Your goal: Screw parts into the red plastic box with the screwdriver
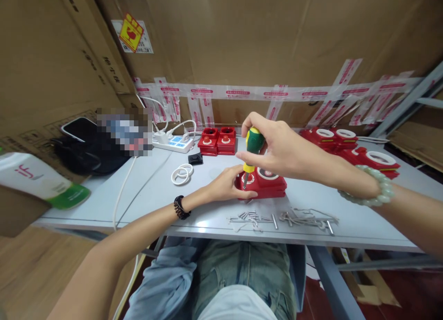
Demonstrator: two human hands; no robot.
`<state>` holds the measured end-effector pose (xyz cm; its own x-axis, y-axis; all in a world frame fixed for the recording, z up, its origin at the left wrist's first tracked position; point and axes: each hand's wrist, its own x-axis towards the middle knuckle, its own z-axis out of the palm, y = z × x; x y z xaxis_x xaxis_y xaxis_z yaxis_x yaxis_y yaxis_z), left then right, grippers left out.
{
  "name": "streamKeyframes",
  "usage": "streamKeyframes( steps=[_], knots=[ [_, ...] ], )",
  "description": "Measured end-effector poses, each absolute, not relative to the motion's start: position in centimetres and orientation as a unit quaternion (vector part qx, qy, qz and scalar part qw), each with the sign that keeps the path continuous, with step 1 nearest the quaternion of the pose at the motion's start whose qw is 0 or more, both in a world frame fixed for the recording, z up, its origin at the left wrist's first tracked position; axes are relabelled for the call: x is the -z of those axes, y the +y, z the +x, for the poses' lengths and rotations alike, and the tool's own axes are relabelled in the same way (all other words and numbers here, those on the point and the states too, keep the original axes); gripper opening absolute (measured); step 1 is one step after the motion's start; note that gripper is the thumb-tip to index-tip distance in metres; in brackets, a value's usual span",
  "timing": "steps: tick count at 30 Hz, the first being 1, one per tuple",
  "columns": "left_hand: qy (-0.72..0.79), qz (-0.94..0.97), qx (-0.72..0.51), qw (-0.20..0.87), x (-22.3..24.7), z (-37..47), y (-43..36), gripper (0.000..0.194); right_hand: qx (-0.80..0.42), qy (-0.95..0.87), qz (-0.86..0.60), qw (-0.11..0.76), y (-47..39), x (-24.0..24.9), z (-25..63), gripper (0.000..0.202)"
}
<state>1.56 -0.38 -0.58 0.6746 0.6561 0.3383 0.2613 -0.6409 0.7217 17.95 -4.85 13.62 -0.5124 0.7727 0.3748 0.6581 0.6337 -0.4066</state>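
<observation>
My right hand (268, 142) is wrapped round the green and yellow handle of a screwdriver (255, 141). The screwdriver stands nearly upright, its tip at the left front corner of a red housing (272, 190) with round white-ringed openings. My left hand (231, 184) grips the left end of that housing, thumb along its front and fingers behind. Nearer the table's front edge lie loose screws (249, 216), metal pins and a tangle of thin pale cords (304, 217). Two white rings (182, 174) and a small black part (195, 159) are to the left.
Two red units (217, 141) stand at the back beside a white power strip (175, 143). More red housings (368, 161) are at the back right. A white and green carton (44, 181), a phone (79, 128) and a black bag are at the left. Cardboard rises behind the table (148, 204).
</observation>
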Motion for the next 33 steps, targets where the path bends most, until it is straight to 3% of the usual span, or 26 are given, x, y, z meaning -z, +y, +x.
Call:
streamKeyframes(
  steps=[6,12,24,27,31,33],
  knots=[
    [0.290,0.855,-0.304,0.303,0.7,1.6,-0.3,0.056,-0.132,-0.871,-0.383,0.278,-5.2,-13.4,18.0,0.045],
    [0.292,0.855,-0.291,0.315,0.8,1.6,-0.4,0.054,-0.124,-0.842,-0.426,0.308,-5.3,-12.4,18.1,0.043],
    [0.305,0.857,-0.299,0.287,0.8,1.6,-0.4,0.053,-0.213,-0.822,-0.381,0.365,-5.6,-11.9,18.7,0.059],
    [0.302,0.859,-0.296,0.288,0.9,1.6,-0.3,0.058,-0.208,-0.811,-0.379,0.394,-6.0,-12.3,19.0,0.058],
    [0.279,0.874,-0.284,0.279,0.5,1.2,-0.7,0.079,-0.215,-0.786,-0.373,0.443,-6.4,-12.6,19.7,0.056],
    [0.274,0.875,-0.305,0.258,0.0,0.8,-1.1,0.078,-0.208,-0.760,-0.382,0.482,-6.3,-12.5,20.4,0.054]
  ],
)
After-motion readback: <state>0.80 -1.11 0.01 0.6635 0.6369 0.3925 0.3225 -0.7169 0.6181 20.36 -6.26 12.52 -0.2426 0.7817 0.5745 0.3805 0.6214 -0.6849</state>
